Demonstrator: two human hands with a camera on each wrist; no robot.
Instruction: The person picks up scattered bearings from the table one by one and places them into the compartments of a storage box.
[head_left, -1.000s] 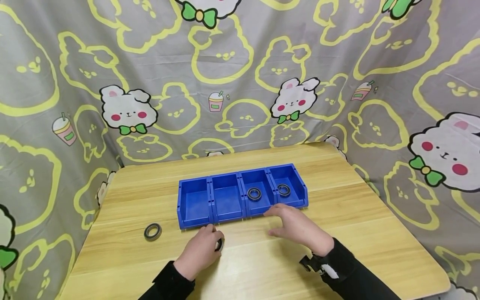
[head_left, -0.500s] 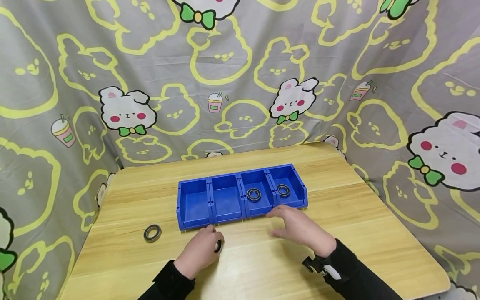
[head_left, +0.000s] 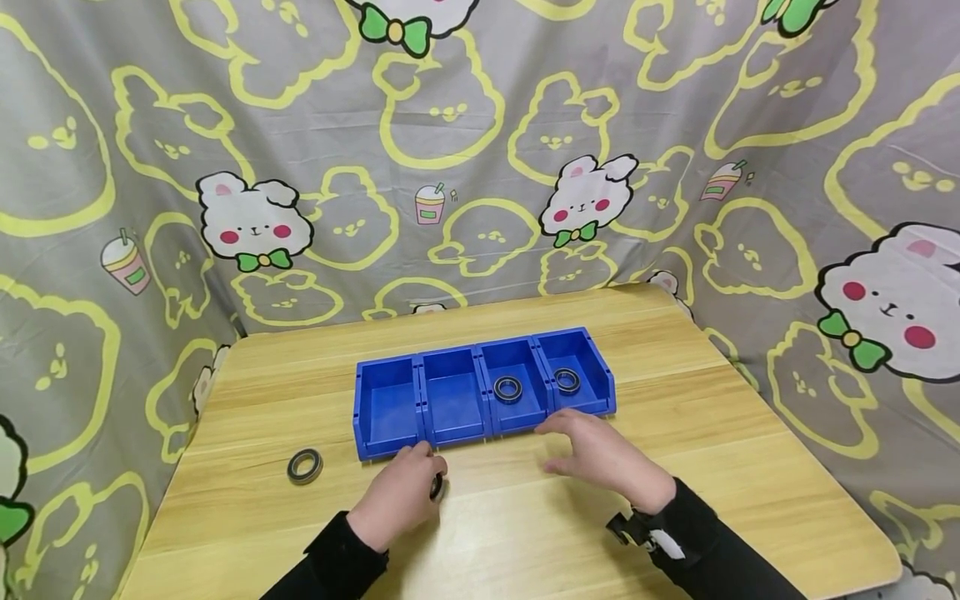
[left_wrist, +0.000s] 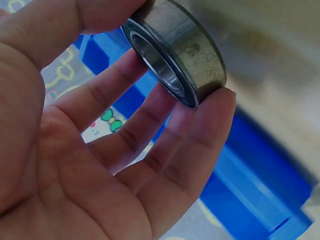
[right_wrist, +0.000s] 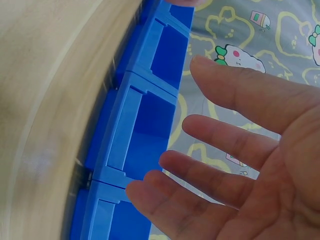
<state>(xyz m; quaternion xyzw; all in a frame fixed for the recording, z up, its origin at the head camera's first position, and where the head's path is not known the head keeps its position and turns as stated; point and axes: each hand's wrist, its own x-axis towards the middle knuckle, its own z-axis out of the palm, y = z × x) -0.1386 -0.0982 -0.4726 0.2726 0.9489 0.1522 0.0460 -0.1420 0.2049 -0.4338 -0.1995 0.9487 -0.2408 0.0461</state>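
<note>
My left hand (head_left: 401, 492) grips a metal ball bearing (left_wrist: 187, 47) between thumb and fingers, just in front of the blue bins. In the head view only a dark edge of that bearing shows past the fingers. My right hand (head_left: 603, 454) holds nothing; its fingers are loosely bent near the front lip of the two right-hand bins. The row of blue bins (head_left: 453, 433) stands mid-table. One bearing (head_left: 508, 389) lies in the third bin from the left, another bearing (head_left: 567, 381) in the rightmost. A further bearing (head_left: 305, 466) lies on the table, left of my left hand.
The bins stand on a wooden table (head_left: 712, 467) with a rounded front right corner. Patterned cloth (head_left: 480, 167) hangs behind the table and along both sides. A small black device (head_left: 633, 529) is strapped at my right wrist.
My left hand has risen very slightly toward the bins with the bearing in its grip. My right hand has shifted a little to the right. The other bearings stay where they were.
</note>
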